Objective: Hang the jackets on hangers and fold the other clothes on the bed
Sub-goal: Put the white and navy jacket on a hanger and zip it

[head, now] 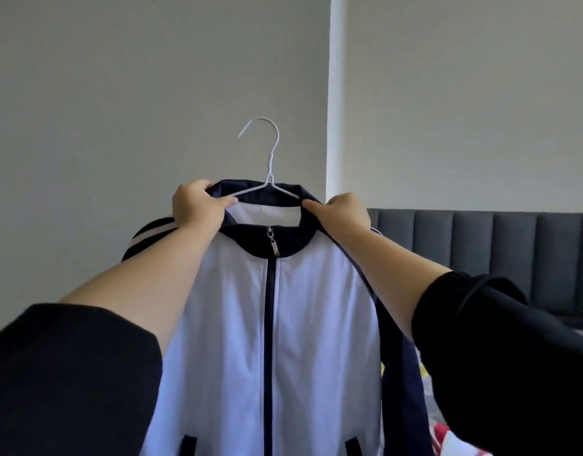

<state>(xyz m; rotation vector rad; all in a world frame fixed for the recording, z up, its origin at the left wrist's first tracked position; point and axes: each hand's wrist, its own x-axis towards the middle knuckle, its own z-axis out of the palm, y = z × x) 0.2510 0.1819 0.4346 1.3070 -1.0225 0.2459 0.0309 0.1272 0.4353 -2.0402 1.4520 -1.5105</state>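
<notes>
A white jacket [237, 340] with a navy collar, navy sleeves and a zipped front hangs upright in front of me on a white wire hanger [267, 153]. The hanger's hook sticks up above the collar. My left hand [196, 204] grips the left side of the collar together with the hanger's arm. My right hand [342, 212] pinches the right side of the collar at the shoulder. Both arms are stretched forward and hold the jacket up in the air.
A dark grey padded headboard [500, 255] runs along the right wall. Below it, behind my right sleeve, bits of red, white and yellow cloth [448, 436] lie on the bed. A plain wall with a corner stands behind the jacket.
</notes>
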